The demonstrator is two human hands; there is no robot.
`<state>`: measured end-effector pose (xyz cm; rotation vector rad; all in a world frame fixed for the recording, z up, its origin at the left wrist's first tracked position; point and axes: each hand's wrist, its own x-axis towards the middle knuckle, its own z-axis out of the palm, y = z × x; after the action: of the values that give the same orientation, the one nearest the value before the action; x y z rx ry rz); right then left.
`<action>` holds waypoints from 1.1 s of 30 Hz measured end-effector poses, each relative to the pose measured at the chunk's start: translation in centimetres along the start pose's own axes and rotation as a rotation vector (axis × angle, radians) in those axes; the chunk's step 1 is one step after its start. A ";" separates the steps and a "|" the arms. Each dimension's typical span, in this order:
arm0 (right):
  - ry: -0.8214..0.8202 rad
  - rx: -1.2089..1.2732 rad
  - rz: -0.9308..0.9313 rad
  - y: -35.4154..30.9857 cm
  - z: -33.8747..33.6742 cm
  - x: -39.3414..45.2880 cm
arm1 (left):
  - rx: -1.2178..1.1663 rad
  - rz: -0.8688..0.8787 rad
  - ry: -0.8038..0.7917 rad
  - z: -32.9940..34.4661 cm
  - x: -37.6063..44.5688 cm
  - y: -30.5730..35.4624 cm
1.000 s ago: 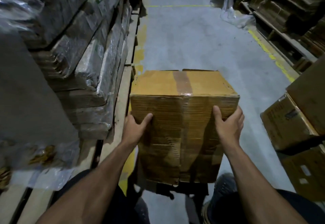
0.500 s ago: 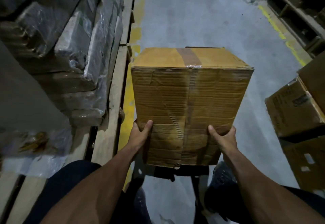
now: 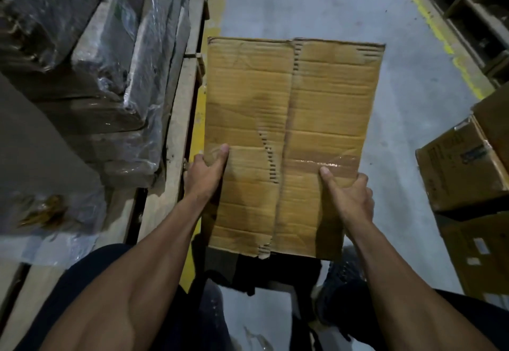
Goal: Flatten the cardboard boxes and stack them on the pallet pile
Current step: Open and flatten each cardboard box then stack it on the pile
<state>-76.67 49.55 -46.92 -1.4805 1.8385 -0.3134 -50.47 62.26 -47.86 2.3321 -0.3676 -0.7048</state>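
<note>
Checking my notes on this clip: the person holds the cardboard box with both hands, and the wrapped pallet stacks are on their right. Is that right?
Not quite. The head view shows the wrapped pallet stacks on the person's left, not right. The rest holds: left hand and right hand both hold the cardboard box.

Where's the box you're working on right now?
In the head view the cardboard box sits centre frame, held at its lower edges by the left hand and right hand, above the floor between the wooden pallet and stacked boxes.
</note>
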 end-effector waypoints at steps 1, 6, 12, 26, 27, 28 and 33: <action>0.008 -0.036 0.007 -0.6 -0.2 0.2 | 0.028 -0.008 -0.012 -0.1 0.2 0.0; -0.209 -0.137 0.098 2.0 2.2 0.8 | 0.074 -0.146 -0.309 1.6 -0.2 -3.4; -0.321 -0.246 0.119 5.5 4.0 -0.1 | 0.066 -0.152 -0.326 4.2 -1.8 -6.0; -0.315 -0.284 0.094 6.5 4.7 0.8 | 1.217 1.284 -0.501 7.7 -4.5 1.3; -0.319 -0.286 0.095 6.4 4.7 0.8 | 1.251 1.326 -0.482 7.2 -4.4 2.1; -0.325 -0.287 0.095 6.3 4.7 0.9 | 1.247 1.380 -0.453 6.5 -4.2 2.9; -0.338 -0.293 0.103 6.0 4.6 0.8 | 1.203 1.546 -0.376 1.8 -3.7 5.8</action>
<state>-78.00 51.78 -54.08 -1.5148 1.7252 0.2545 -54.95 58.64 -43.66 1.7636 -2.8827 0.0003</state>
